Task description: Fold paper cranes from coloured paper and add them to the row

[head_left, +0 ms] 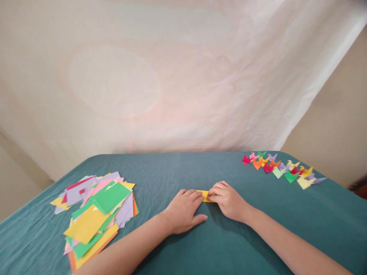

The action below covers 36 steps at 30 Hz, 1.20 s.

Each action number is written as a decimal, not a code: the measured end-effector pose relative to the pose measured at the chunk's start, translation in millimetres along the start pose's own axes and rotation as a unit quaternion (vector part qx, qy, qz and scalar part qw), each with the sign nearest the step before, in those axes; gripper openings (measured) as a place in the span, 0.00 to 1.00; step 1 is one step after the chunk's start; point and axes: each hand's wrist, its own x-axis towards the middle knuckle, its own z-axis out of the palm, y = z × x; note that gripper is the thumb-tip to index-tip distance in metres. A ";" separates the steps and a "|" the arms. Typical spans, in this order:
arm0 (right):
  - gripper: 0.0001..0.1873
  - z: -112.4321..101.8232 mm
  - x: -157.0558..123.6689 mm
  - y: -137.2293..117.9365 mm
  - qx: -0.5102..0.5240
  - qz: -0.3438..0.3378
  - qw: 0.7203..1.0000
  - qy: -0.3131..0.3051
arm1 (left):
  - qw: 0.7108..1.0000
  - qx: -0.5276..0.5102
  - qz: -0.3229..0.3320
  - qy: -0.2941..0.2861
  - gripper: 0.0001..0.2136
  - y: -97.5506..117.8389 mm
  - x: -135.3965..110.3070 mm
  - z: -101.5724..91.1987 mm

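A small yellow piece of folded paper (204, 194) lies on the table between my two hands, partly covered by both. My left hand (185, 211) rests flat with its fingers stretched over the left end of the paper and its thumb apart. At the right end, my right hand (228, 201) pinches the paper between thumb and fingers. How the paper is folded under the fingers is hidden.
To the left spreads a loose pile of coloured paper sheets (113, 198). Several small folded paper birds (291, 176) stand in rows at the back right. A green cloth (166, 172) covers the table, and a pale sheet (183, 88) hangs behind it.
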 end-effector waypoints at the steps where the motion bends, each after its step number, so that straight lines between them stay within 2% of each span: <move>1: 0.15 0.1 -0.1 -1.2 0.000 -0.012 1.000 -0.002 | 1.000 -0.001 0.000 0.000 0.23 0.0 0.1 -0.1; 5: 0.15 1.8 -1.2 -3.1 0.001 -0.035 0.999 -0.020 | 1.000 -0.005 0.001 -0.001 0.23 -0.1 0.0 -0.6; 12: 0.14 -3.0 -0.4 -6.5 -0.008 -0.035 0.998 -0.045 | 1.000 -0.006 0.013 -0.006 0.23 -0.7 -0.8 -2.5; 22: 0.14 -26.5 7.0 -22.3 -0.054 0.009 0.989 -0.137 | 1.000 0.001 0.020 -0.010 0.24 -1.3 0.7 -2.5; 30: 0.16 -35.5 0.1 -23.9 -0.077 0.061 0.981 -0.168 | 1.000 0.016 0.020 -0.010 0.26 -3.3 0.3 0.8; 36: 0.18 -40.6 -4.6 -27.4 -0.079 0.083 0.979 -0.169 | 1.000 0.015 0.017 -0.009 0.27 -3.5 -0.5 2.6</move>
